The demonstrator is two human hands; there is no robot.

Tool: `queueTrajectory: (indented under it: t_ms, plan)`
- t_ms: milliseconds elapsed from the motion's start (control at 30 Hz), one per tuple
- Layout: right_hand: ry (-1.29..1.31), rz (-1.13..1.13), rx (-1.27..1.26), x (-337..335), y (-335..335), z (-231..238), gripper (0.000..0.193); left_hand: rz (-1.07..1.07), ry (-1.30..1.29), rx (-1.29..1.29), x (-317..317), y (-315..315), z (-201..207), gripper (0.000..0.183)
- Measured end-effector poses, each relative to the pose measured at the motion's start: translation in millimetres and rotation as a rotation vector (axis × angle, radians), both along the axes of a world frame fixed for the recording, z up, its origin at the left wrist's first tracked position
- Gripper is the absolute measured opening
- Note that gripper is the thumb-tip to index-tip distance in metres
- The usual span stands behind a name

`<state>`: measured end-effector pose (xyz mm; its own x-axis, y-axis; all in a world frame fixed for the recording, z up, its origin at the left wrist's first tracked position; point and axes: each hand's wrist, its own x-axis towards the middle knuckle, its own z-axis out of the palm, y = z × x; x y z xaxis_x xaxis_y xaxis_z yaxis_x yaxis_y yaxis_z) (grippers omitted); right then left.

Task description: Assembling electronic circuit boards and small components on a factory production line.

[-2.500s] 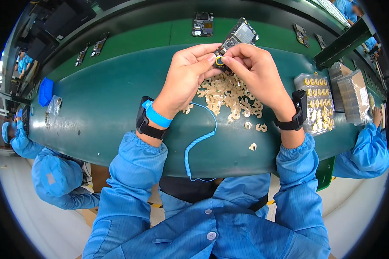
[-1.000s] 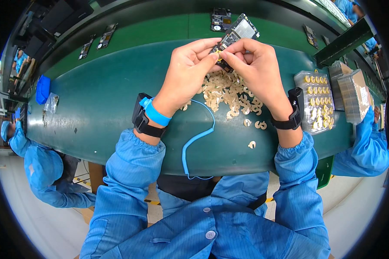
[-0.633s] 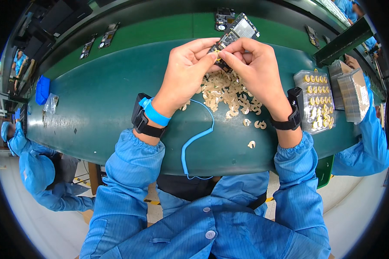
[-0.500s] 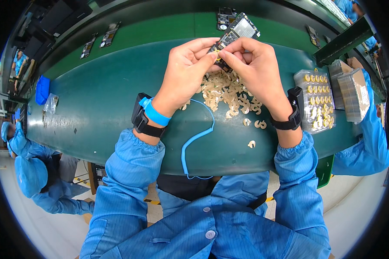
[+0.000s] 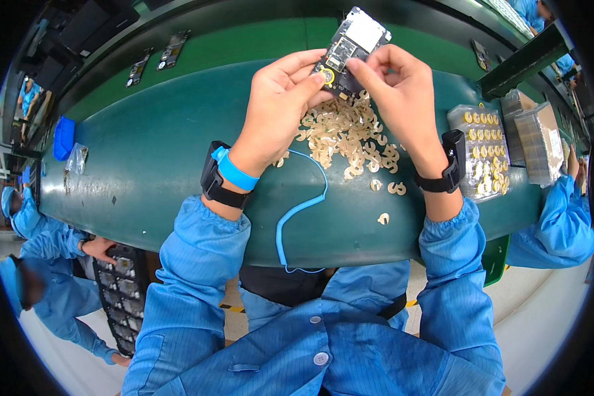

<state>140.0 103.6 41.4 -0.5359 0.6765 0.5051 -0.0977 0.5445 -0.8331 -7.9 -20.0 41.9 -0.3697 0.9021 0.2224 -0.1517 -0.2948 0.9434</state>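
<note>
Left hand closed on a circuit board, gripping its near-left end, thumb on top. Board sits ahead and right of that palm, tilted – long axis runs from the left thumb away and to the right, far end sticking out past both hands. Yellow-ringed disc is on the near end, right at the left thumb tip, so left hand is nearer to it. Right hand on the board's right side, fingers curled, thumb tip over the board, apart from the disc – can't tell if it pinches or just touches. Cream C-shaped pieces piled below, between the hands; clear tray right of the right hand.
</note>
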Motion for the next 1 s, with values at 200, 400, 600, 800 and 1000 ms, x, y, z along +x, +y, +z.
queueTrajectory:
  t_ms: [200, 400, 600, 800, 1000]
  plan:
    - [-0.047, -0.027, -0.037, -7, 2, -14, 0.048, -0.005, -0.098, 0.064, -2, -2, 1, 0.039]
    - [-0.013, -0.043, -0.107, -10, -1, -17, 0.050, -0.008, -0.057, 0.051, -1, -2, 1, 0.042]
    - [-0.041, -0.045, -0.121, -11, -5, -17, 0.052, 0.039, 0.022, 0.027, 0, -2, -1, 0.041]
    - [-0.040, -0.016, -0.194, -10, -3, -18, 0.052, 0.044, 0.028, 0.028, 3, -1, -3, 0.038]
    - [-0.004, 0.107, -0.352, -8, -14, -4, 0.046, 0.036, -0.040, 0.025, 1, -2, -2, 0.036]
